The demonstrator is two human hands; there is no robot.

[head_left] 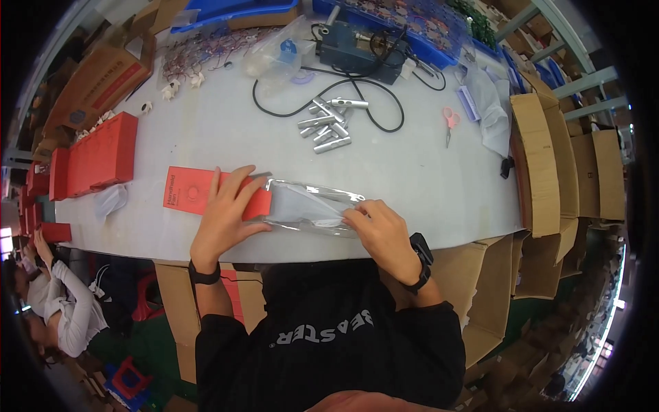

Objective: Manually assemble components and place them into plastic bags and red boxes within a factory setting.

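Note:
A flat red box (187, 189) lies near the table's front edge. My left hand (230, 213) lies across its right end, fingertips toward the far side and thumb on the near side, gripping it. Out of that end extends a clear plastic tray (317, 190) with a whitish plastic bag (298, 206) in it; how far they reach into the box is hidden. At the tray's right end, my right hand (377, 230) is closed, thumb and fingers pinching the clear plastic and the bag's gathered end.
Several silver metal tubes (332, 125) lie beyond the tray, near a black cable and a grey-blue device (362, 53). Pink scissors (449, 122) are at right. Red boxes (101, 154) stand at left; open cartons (539, 165) flank the right edge. A co-worker (72, 295) sits at far left.

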